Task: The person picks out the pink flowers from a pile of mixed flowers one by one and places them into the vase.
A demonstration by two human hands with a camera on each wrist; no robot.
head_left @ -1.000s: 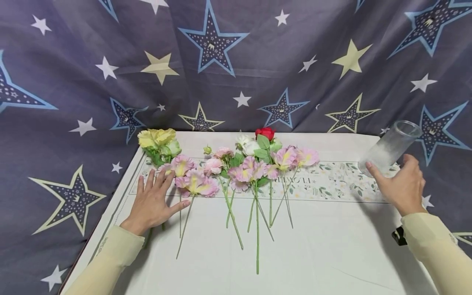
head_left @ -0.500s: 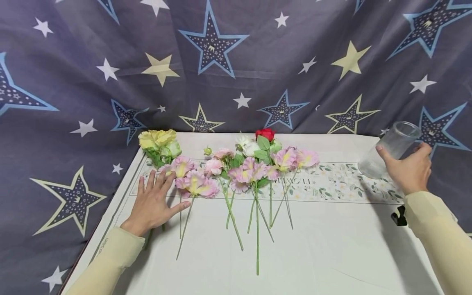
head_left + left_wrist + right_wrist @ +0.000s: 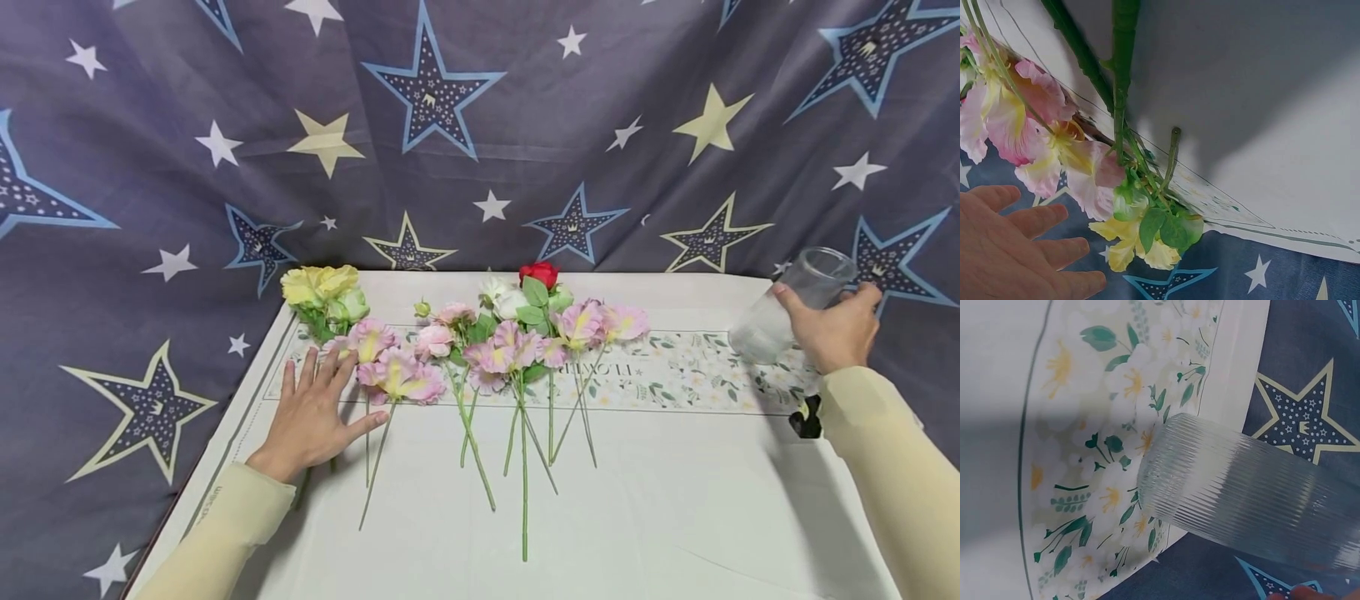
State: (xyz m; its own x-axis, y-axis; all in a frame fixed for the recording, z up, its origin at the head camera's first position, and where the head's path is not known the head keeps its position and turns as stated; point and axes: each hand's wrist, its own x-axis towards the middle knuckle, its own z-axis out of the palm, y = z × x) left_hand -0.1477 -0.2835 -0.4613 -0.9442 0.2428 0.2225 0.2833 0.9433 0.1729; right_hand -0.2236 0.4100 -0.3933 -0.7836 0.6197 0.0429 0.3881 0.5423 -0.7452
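At the right of the table, a clear ribbed glass vase [image 3: 783,308] stands on the flower-printed strip. My right hand [image 3: 840,329] holds it, thumb along the near side and fingers round the right side. The right wrist view shows the vase [image 3: 1241,487] with its base on the print; only fingertips [image 3: 1304,592] show there. My left hand [image 3: 311,417] is spread, palm down, over flower stems beside pink-and-yellow blooms [image 3: 401,373]; I cannot tell whether it touches them. In the left wrist view, its fingers [image 3: 1063,250] lie straight near yellow petals [image 3: 1141,247].
Several artificial flowers lie in a row: yellow ones [image 3: 318,283], pink ones [image 3: 506,350], white ones [image 3: 506,298] and a red one [image 3: 538,273]. Their stems [image 3: 523,483] point towards me. A star-patterned curtain [image 3: 480,125] hangs behind the white table [image 3: 675,492]. A small black object [image 3: 806,417] shows beside my right sleeve.
My right hand has moved up along the vase, its thumb now higher on the glass. The vase and my left hand stay about where they were.
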